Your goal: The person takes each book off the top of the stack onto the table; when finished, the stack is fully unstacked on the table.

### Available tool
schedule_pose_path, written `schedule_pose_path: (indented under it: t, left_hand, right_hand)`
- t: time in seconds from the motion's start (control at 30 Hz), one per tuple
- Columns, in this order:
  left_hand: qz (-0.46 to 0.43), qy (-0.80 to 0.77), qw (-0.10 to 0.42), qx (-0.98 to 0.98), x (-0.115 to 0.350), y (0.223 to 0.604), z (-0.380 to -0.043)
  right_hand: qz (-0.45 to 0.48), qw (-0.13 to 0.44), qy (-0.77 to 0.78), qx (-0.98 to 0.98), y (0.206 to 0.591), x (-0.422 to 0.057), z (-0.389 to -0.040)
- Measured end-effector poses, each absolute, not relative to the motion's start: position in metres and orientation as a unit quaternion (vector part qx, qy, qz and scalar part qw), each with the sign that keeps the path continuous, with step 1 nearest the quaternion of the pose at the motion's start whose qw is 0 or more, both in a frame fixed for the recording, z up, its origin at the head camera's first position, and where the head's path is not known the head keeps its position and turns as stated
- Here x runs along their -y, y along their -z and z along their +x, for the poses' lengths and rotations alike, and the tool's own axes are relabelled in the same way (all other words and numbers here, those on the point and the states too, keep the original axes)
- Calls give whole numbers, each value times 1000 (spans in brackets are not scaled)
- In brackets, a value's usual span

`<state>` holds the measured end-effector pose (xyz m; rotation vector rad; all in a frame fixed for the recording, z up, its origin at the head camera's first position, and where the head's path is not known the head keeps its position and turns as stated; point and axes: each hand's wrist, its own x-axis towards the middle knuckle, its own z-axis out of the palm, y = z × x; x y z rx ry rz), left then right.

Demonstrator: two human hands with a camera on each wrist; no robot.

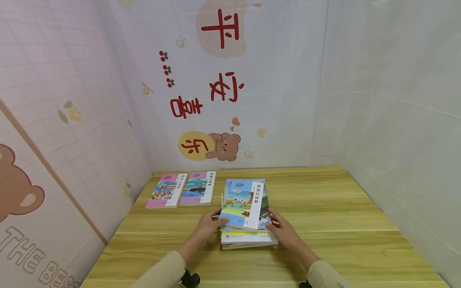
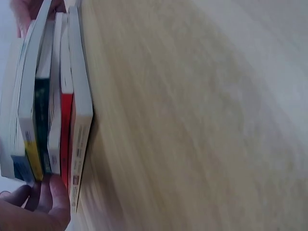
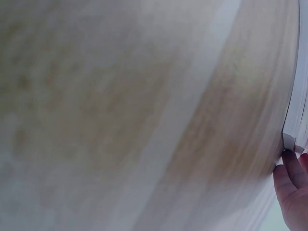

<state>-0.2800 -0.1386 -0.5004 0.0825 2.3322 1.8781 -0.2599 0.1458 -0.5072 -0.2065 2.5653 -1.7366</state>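
Observation:
A stack of several books stands mid-table, topped by a paperback (image 1: 237, 206) with a blue cover and a white title strip. It lies slightly askew on a book with a darker picture (image 1: 265, 212). My left hand (image 1: 210, 222) grips the stack's left side, thumb on the top cover. In the left wrist view, its fingertips (image 2: 57, 187) press against the spines (image 2: 65, 139). My right hand (image 1: 282, 230) holds the opposite side, thumb at the edge of the darker book. Its fingers (image 3: 288, 175) meet the lower books' edges (image 3: 289, 137) in the right wrist view.
Two pink-covered books, one with a colourful picture (image 1: 163, 192) and one with a sea picture (image 1: 196, 190), lie side by side at the back left of the wooden table (image 1: 324, 208). A printed white cloth wall (image 1: 273, 80) rises behind the table.

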Motion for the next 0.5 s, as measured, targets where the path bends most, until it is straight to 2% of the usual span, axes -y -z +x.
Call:
schedule_pose_path:
  t: [0.5]
  left_hand:
    - [17, -646, 82, -759, 149, 497, -279]
  right_hand:
    - [-74, 34, 545, -835, 507, -146, -260]
